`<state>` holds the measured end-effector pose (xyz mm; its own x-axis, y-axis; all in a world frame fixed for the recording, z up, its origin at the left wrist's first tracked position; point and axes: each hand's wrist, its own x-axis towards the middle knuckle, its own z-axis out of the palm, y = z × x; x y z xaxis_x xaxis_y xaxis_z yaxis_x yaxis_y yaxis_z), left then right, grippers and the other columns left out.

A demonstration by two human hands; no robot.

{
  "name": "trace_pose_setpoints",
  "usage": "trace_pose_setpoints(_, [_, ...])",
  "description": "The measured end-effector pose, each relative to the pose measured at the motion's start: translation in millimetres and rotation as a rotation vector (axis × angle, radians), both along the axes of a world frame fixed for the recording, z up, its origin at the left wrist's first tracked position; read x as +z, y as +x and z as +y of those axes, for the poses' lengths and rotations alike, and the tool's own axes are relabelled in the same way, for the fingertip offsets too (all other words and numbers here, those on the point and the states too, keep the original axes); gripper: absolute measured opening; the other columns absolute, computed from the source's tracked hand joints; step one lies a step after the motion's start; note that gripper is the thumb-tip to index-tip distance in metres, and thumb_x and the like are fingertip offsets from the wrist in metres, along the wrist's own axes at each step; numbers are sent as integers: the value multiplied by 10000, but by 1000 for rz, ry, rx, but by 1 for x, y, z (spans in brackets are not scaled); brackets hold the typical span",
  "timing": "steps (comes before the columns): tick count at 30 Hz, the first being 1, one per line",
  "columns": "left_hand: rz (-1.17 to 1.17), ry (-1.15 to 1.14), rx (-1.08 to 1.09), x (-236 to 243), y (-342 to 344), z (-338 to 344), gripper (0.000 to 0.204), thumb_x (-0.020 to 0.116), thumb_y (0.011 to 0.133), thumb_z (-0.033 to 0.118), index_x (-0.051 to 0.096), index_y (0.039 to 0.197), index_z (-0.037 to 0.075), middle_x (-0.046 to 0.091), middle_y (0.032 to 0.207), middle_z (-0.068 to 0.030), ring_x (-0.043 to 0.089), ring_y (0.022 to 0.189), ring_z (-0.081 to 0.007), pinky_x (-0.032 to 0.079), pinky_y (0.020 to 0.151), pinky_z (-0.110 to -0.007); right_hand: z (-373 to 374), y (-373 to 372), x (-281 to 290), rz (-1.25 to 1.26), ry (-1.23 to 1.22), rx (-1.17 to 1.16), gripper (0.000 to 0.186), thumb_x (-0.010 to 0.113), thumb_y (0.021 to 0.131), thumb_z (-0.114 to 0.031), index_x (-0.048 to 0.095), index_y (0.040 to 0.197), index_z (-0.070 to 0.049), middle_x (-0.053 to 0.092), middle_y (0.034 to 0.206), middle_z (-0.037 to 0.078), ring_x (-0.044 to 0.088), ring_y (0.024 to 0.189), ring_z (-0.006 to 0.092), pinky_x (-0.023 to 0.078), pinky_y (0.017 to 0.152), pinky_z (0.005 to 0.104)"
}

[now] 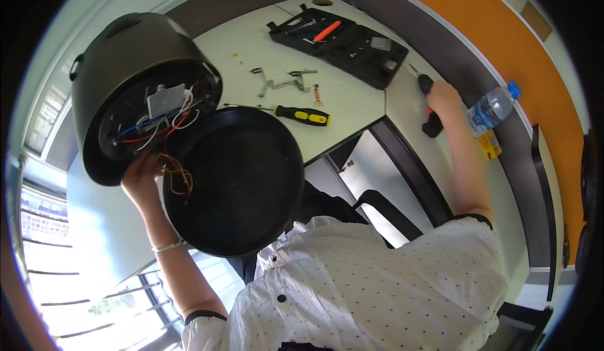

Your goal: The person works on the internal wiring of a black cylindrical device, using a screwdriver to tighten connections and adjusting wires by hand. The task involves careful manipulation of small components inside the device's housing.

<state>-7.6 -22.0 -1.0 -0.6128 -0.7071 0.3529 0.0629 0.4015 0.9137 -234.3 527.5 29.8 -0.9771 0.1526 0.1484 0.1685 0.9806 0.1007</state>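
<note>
A dark rounded appliance housing (pixel 141 55), which looks like a rice cooker, lies tipped on its side at the left with its open underside showing. Inside it are a metal plate (pixel 165 101) and blue, red and white wires (pixel 182 119). My left hand (pixel 143 176) has its fingers bent around the housing's lower rim, close to the wires; its fingertips are partly in shadow. Wires run down into a round, shallow black cover (pixel 242 181) in front of me. At the right, my right hand (pixel 444 98) is closed around a black-and-red power screwdriver (pixel 433 126) above the table.
A yellow-and-black screwdriver (pixel 303 115) lies beyond the cover. Behind it are metal brackets (pixel 284 83) and an open black tool case (pixel 340 45). A water bottle (pixel 494 108) and a yellow box (pixel 489 144) stand right of my arm, by the grey partition (pixel 434 49).
</note>
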Motion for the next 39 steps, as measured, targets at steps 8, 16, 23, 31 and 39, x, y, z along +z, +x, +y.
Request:
trace_pose_setpoints(8, [9,-26,7,3,0,8,173,625,771,-26,651,926,-98,614,617,-84,561,493,-117,453,485,-210,11,14,-7,2,-77,-73,371,623,750,-188,581,1060,12,632,992,240,617,953,360,508,802,405])
trace_pose_setpoints(16, [20,-20,-11,3,-1,6,161,622,775,-28,655,918,-95,621,620,-85,563,501,-114,454,487,-209,-78,66,4,423,-389,807,348,646,796,-162,581,1104,-12,575,1115,174,556,1015,340,465,855,395])
trace_pose_setpoints(23, [-15,-100,34,10,1,12,130,631,774,-29,668,887,-80,629,637,-88,571,524,-107,452,477,-229,-202,79,-3,197,-261,1219,407,657,706,-83,585,1102,-19,581,947,132,540,945,304,464,819,370])
trace_pose_setpoints(31, [73,-12,4,6,2,11,119,617,756,-47,672,859,-73,630,619,-99,583,507,-113,459,453,-235,-229,62,-23,117,-141,1234,449,584,687,-1,561,1136,3,581,931,169,568,898,336,484,757,392])
trace_pose_setpoints(39, [3,-58,35,10,1,15,123,634,764,-30,673,876,-63,621,604,-84,570,492,-102,453,457,-219,-205,74,7,75,-287,968,460,590,763,-69,520,1214,-13,573,950,194,603,819,341,491,705,402])
